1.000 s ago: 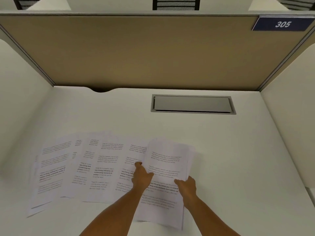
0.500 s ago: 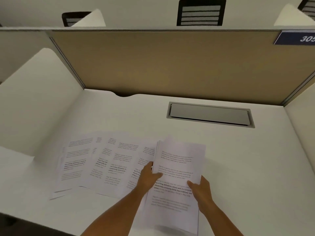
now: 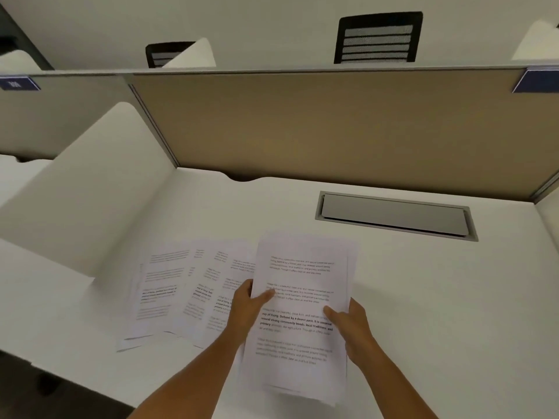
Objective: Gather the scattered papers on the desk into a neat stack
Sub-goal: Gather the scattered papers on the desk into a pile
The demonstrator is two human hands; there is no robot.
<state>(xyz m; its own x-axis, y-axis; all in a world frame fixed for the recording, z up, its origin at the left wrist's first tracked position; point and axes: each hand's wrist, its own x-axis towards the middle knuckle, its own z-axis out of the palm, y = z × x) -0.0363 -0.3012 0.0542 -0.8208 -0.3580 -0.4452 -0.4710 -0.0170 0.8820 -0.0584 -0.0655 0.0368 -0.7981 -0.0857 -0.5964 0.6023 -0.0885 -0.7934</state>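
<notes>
A small bundle of printed white sheets (image 3: 302, 273) is raised a little off the white desk (image 3: 438, 297), tilted toward me. My left hand (image 3: 246, 306) grips its left edge, thumb on the top page. My right hand (image 3: 351, 328) grips its right edge, thumb also on top. To the left, several more printed sheets (image 3: 169, 294) lie fanned and overlapping flat on the desk; their right part is hidden under the bundle and my left hand.
A grey cable hatch (image 3: 393, 217) is set into the desk behind the papers. A tan partition (image 3: 332, 125) closes the back, and a white side divider (image 3: 90, 189) stands on the left. Black chairs (image 3: 378, 37) show beyond the partition.
The bundle has been squared up and lifted more upright between both hands. The view has swung left and tilted up, so the desk and papers sit further right.
</notes>
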